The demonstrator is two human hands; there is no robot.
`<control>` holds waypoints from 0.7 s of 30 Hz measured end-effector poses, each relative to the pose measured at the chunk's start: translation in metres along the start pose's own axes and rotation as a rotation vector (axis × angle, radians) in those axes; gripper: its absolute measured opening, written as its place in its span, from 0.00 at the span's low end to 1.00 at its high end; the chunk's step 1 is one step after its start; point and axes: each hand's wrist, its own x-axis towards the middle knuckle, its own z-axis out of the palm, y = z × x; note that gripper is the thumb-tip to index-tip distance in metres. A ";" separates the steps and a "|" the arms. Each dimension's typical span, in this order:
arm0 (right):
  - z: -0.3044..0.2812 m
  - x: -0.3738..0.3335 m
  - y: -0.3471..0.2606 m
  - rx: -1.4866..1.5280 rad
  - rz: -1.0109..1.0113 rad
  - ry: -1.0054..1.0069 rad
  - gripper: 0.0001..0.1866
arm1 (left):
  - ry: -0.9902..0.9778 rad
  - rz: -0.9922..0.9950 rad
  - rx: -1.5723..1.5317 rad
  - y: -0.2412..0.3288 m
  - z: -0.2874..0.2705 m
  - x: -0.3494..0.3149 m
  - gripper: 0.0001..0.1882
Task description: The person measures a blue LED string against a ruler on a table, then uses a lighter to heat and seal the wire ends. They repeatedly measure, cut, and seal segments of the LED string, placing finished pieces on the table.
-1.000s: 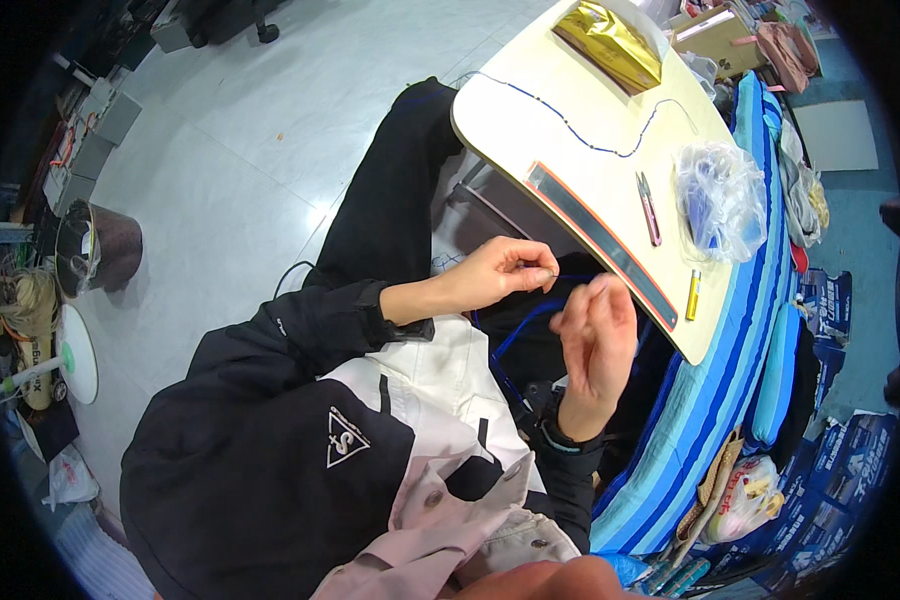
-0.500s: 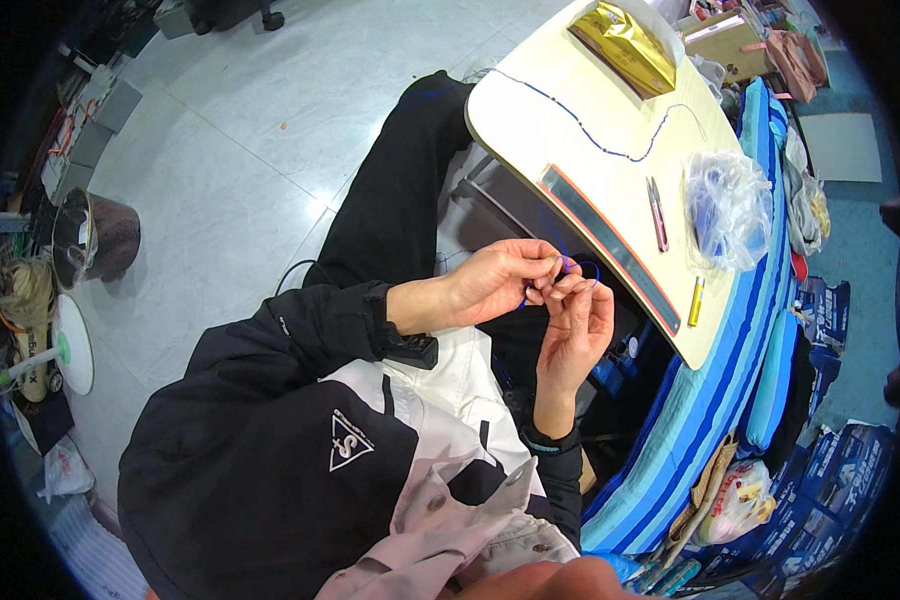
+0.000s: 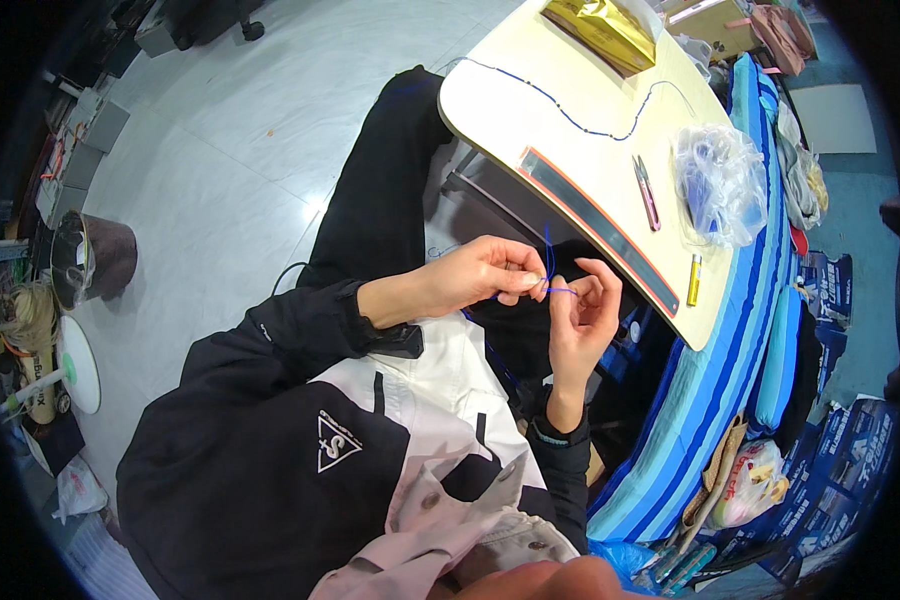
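Over my lap, just off the table's near edge, my left hand (image 3: 495, 272) pinches a thin blue cord (image 3: 549, 245) between thumb and fingertips. One end of the cord sticks up above the pinch, and a short stretch runs across to my right hand (image 3: 585, 312). That hand is closed loosely, its thumb upright against the cord and its index finger bent over; its exact grip is partly hidden. On the table (image 3: 500, 112) lies a beaded blue cord (image 3: 560, 104) in a wavy line. Nearest the hands is a long dark strip with orange edges (image 3: 600, 232).
Thread snips (image 3: 647, 195), a yellow tube (image 3: 694, 280) and a clear plastic bag (image 3: 720, 185) with something blue inside lie on the table's right side. A gold pouch (image 3: 610, 32) sits at the far end. Blue striped fabric (image 3: 660, 440) runs along the right.
The blue loop between my hands has become a short straight stretch. My right hand's fingers have spread and bent differently, and its index finger is raised. The whole view has shifted slightly.
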 end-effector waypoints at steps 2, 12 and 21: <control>0.000 0.004 -0.003 -0.220 -0.105 -0.032 0.15 | -0.008 -0.021 0.095 0.002 0.001 -0.002 0.08; -0.017 0.003 0.000 0.244 0.225 -0.309 0.02 | -0.079 -0.087 0.194 0.013 -0.007 -0.005 0.08; -0.019 0.000 0.019 0.861 0.372 -0.511 0.03 | -0.106 -0.107 -0.020 0.011 -0.010 -0.006 0.07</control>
